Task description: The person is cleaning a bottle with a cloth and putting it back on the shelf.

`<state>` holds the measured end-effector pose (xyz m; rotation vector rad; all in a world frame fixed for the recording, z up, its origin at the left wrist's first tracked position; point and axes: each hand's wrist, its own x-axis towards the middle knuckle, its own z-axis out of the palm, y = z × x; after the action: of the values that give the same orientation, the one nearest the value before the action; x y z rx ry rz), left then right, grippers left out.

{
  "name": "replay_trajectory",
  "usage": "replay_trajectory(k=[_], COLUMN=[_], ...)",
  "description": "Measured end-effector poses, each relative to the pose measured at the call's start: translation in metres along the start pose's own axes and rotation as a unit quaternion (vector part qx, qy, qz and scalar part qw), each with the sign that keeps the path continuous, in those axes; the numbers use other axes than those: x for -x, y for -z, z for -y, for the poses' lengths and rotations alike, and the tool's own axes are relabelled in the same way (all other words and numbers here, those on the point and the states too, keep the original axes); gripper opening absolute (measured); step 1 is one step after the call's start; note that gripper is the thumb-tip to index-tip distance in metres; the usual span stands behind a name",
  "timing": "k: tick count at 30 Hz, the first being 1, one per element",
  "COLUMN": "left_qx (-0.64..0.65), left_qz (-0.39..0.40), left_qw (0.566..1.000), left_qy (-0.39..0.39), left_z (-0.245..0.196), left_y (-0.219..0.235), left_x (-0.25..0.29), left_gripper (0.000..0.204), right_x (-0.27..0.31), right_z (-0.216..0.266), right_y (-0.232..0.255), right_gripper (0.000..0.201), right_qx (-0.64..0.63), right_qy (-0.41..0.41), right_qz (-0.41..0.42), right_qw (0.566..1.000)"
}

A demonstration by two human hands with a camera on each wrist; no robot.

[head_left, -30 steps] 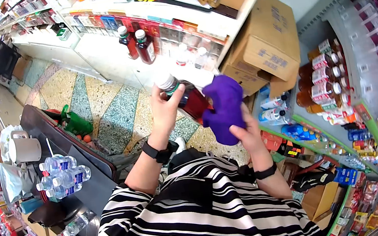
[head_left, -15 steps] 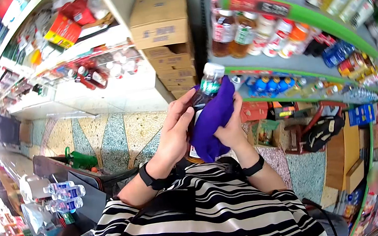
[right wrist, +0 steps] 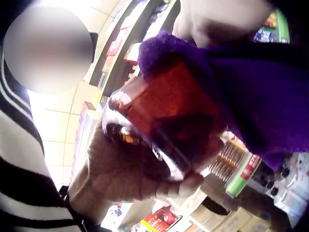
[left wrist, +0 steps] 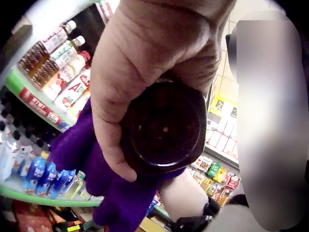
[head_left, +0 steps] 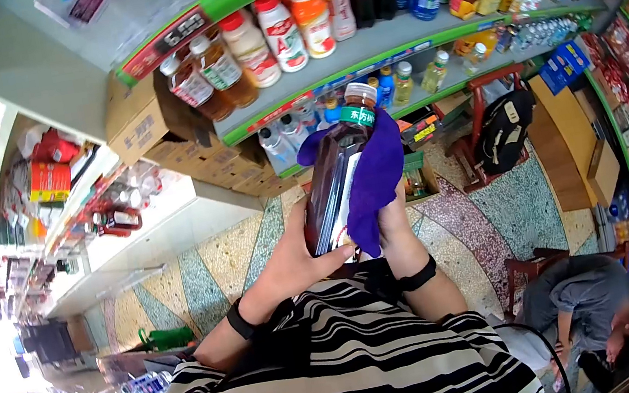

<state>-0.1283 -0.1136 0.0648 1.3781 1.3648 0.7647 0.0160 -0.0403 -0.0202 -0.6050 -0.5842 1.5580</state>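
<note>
In the head view a dark red drink bottle (head_left: 329, 186) with a green neck label is held tilted in front of the striped shirt, cap end away from the body. My left hand (head_left: 288, 262) grips its lower end, thumb across the side. The left wrist view looks onto the bottle's round base (left wrist: 164, 128), with the fingers curled about it. A purple cloth (head_left: 379, 178) drapes over the bottle's right side and sticks out behind its left. My right hand (head_left: 395, 229) holds the cloth against the bottle; most of its fingers are hidden by the cloth.
Ahead stands a shelf (head_left: 252, 112) of bottled drinks with green edges. Cardboard boxes (head_left: 148, 132) are stacked left of it, beside a white counter (head_left: 201, 206). A black backpack (head_left: 508, 129) lies on a chair at right. A seated person (head_left: 586, 297) is at lower right.
My left hand has gone from the bottle's neck to its lower end. The cloth, earlier beside the bottle, now lies against it. The view has turned right, toward the drink shelves.
</note>
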Motion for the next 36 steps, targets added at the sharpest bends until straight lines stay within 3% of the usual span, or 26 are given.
replay_trajectory(k=[4, 5, 8, 13, 16, 18, 20, 22, 24, 27, 30, 32, 34, 36], left_qx=[-0.200, -0.244, -0.334, -0.366, -0.230, -0.019, 0.165, 0.335, 0.409, 0.363, 0.181, 0.060, -0.183, -0.217], left_qz=[-0.002, -0.022, -0.022, 0.044, 0.188, 0.289, 0.352, 0.348, 0.407, 0.413, 0.370, 0.324, 0.262, 0.245], left_qw=[0.980, 0.969, 0.941, 0.927, 0.954, 0.957, 0.918, 0.850, 0.784, 0.790, 0.909, 0.937, 0.939, 0.934], left_qy=[-0.017, -0.043, -0.054, -0.069, -0.033, 0.006, 0.080, 0.210, 0.228, 0.271, 0.052, -0.114, -0.130, -0.147], left_z=[-0.013, -0.013, -0.016, -0.014, -0.027, -0.010, 0.001, -0.002, -0.003, -0.011, -0.013, 0.002, -0.025, -0.034], left_y=[-0.023, -0.029, -0.039, -0.034, -0.019, -0.010, -0.012, -0.016, -0.024, -0.027, -0.034, -0.043, -0.043, -0.052], left_x=[-0.012, -0.013, -0.014, -0.026, -0.051, -0.073, -0.097, -0.108, -0.133, -0.160, -0.186, -0.204, -0.208, -0.217], left_gripper=[0.096, 0.097, 0.098, 0.091, 0.087, 0.084, 0.085, 0.080, 0.078, 0.076, 0.076, 0.082, 0.087, 0.088], right_x=[-0.004, -0.006, -0.024, -0.034, -0.036, -0.033, -0.037, -0.058, -0.064, -0.081, -0.106, -0.116, -0.121, -0.120], right_z=[0.035, 0.045, 0.052, 0.083, 0.089, 0.086, 0.073, 0.076, 0.097, 0.122, 0.135, 0.145, 0.145, 0.156], right_y=[0.026, 0.026, 0.049, 0.045, 0.063, 0.080, 0.115, 0.119, 0.114, 0.102, 0.108, 0.102, 0.104, 0.101], right_gripper=[0.048, 0.037, 0.035, 0.042, 0.043, 0.043, 0.047, 0.054, 0.049, 0.048, 0.043, 0.029, 0.027, 0.033], right_qx=[-0.058, -0.055, -0.022, -0.066, -0.045, -0.096, -0.182, -0.168, -0.157, -0.103, 0.137, 0.201, 0.274, 0.250], right_qy=[-0.070, -0.041, 0.020, 0.029, 0.054, 0.047, 0.053, 0.174, 0.110, 0.033, 0.107, 0.144, 0.220, 0.224], right_qz=[-0.064, -0.077, -0.047, -0.141, -0.113, -0.105, -0.061, -0.058, -0.089, -0.127, -0.251, -0.308, -0.342, -0.326], right_qw=[0.994, 0.995, 0.998, 0.987, 0.991, 0.989, 0.980, 0.969, 0.977, 0.986, 0.952, 0.919, 0.872, 0.884])
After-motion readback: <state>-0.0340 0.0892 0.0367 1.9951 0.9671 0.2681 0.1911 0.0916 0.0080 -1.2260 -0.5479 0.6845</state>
